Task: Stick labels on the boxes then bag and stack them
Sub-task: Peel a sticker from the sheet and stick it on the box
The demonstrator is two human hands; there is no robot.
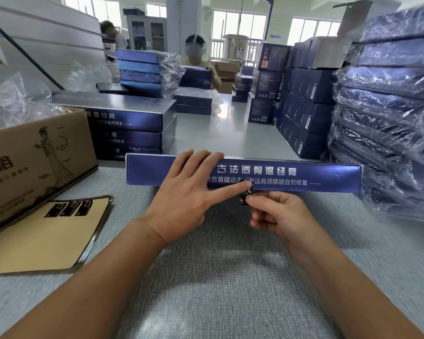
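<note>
Pinching dark label (pixel 244 200) (right hand (pixel 279 216)) by oblong glossy box (pixel 328 178)

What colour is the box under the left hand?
The box is dark blue with white printed lettering; the head view shows it best.

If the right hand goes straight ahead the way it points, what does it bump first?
Probably the blue box: the right hand pinches a small label just below its near face, so that lower edge comes first.
</note>
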